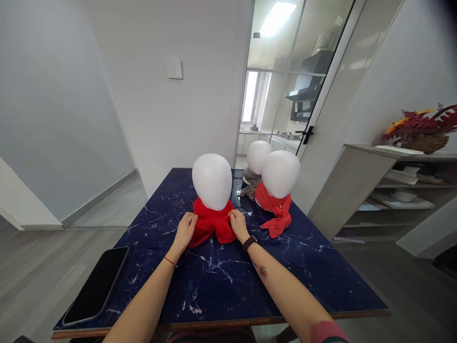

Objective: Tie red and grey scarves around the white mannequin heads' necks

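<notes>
A white mannequin head (212, 180) stands upright on the blue marbled table (214, 281), with a bright red scarf (213, 223) wrapped around its neck and tied or crossed at the front. My left hand (186, 230) pinches the scarf's left side, fingers closed. On the opposite side, my right hand (239, 225) also has its fingertips closed on the red cloth. The two scarf ends spread out on the tabletop between my hands. How the knot is made cannot be seen clearly.
To the right stands a second white head (281, 172) wearing a coral-red scarf (274, 209). Behind it is a third head (258, 156) with a grey scarf (251, 182). A black phone (97, 286) lies at the table's left edge. Shelves (400, 190) stand beyond the right side.
</notes>
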`<state>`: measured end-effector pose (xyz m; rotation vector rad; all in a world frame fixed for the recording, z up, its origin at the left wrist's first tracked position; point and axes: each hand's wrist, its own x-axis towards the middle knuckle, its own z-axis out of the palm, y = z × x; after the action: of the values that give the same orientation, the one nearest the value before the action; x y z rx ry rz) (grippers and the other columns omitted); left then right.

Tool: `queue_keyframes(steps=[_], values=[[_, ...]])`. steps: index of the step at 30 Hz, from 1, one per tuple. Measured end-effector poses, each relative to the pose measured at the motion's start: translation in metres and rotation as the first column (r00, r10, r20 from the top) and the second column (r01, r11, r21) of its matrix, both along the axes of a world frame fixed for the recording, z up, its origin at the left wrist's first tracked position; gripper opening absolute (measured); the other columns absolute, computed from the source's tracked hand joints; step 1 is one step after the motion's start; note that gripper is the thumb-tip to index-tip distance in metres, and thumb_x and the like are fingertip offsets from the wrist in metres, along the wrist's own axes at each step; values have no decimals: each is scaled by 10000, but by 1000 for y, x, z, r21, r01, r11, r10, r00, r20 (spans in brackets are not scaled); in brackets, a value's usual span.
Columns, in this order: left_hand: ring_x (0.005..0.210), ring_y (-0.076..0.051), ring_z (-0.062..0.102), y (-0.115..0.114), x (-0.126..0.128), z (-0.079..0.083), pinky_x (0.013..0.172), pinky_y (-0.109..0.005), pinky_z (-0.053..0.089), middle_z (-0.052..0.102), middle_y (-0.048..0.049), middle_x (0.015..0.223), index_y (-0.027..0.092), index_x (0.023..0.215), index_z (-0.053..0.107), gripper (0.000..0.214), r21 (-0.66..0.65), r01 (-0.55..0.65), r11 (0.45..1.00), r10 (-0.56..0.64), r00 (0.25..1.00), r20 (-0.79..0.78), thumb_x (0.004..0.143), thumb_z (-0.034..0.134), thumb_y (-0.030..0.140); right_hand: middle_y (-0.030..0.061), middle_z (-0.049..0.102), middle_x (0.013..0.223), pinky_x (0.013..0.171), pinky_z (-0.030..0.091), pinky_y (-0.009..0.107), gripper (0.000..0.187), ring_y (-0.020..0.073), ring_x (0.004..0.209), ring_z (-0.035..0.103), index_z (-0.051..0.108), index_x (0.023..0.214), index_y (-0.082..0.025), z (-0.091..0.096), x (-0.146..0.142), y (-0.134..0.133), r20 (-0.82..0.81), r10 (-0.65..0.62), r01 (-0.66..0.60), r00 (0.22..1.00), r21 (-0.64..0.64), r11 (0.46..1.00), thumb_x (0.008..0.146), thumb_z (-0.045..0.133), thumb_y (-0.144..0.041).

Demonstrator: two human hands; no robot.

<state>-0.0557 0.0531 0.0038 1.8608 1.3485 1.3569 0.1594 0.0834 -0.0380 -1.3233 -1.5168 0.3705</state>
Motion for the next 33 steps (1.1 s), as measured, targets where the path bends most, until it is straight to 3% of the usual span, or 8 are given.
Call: queue_keyframes(steps=[6, 12, 14, 17, 21, 24, 28, 33], values=[[539, -127, 537, -7, -5, 10, 556, -253, 424, 621, -28, 604, 142, 614, 606, 325, -310, 326, 893, -104, 820, 563, 735, 589, 443, 28, 560, 699, 675, 387, 271, 254, 169, 681, 534, 545, 636, -202, -1, 0, 0, 9, 12, -12, 1000, -3, 1000, 767, 328, -179], [751, -189, 642, -24, 0, 20, 658, -288, 497, 681, -142, 923, 142, 785, 621, 247, -385, 784, 486, -406, 593, 696, 738, 625, 384, 30, 563, 694, 680, 391, 269, 259, 163, 669, 527, 553, 627, -196, 0, 0, -1, 18, 12, -12, 1000, -3, 1000, 756, 330, -163], [880, -206, 637, -25, 3, 19, 756, -313, 500, 647, -146, 1053, 142, 877, 626, 229, -392, 805, 446, -418, 574, 704, 757, 623, 337, 28, 562, 691, 676, 389, 264, 259, 159, 668, 525, 552, 630, -194, 0, 0, -1, 22, 12, -11, 1000, -3, 1000, 758, 330, -159], [977, -186, 602, -21, 5, 16, 862, -307, 465, 609, -110, 1135, 151, 953, 628, 229, -314, 757, 573, -403, 594, 696, 748, 644, 252, 26, 559, 686, 672, 385, 261, 254, 156, 669, 523, 542, 625, -191, 1, -1, -1, 23, 11, -11, 1000, -5, 1000, 759, 328, -160], [735, -109, 598, -14, 6, 9, 587, -188, 443, 635, -84, 1050, 176, 1079, 604, 353, -265, 576, 773, -389, 761, 518, 748, 634, 295, 29, 560, 697, 683, 383, 266, 246, 158, 679, 527, 528, 623, -193, 0, -1, 0, 17, 13, -13, 1000, -8, 1000, 761, 326, -174], [548, -89, 520, -14, 8, 2, 489, -196, 364, 646, -32, 767, 165, 1163, 572, 439, -299, 492, 818, -440, 869, 227, 762, 599, 341, 31, 557, 697, 684, 379, 269, 243, 162, 685, 527, 516, 624, -196, 0, -1, 0, 10, 16, -16, 1000, -11, 1000, 760, 315, -184], [534, -101, 463, -18, 15, -5, 546, -229, 368, 602, 6, 667, 179, 1188, 573, 466, -259, 424, 868, -472, 867, -160, 749, 598, 335, 29, 555, 691, 676, 372, 271, 239, 163, 674, 521, 506, 634, -199, 0, -1, -1, 0, 17, -17, 1000, -9, 1000, 753, 299, -189], [647, -130, 501, -19, 19, -2, 639, -243, 381, 612, -24, 735, 163, 831, 679, 359, -143, 374, 916, -400, 880, -255, 833, 462, 449, 25, 549, 676, 672, 365, 272, 223, 165, 669, 515, 473, 618, -204, 0, 0, 0, -10, 21, -21, 1000, -10, 1000, 748, 292, -208]])
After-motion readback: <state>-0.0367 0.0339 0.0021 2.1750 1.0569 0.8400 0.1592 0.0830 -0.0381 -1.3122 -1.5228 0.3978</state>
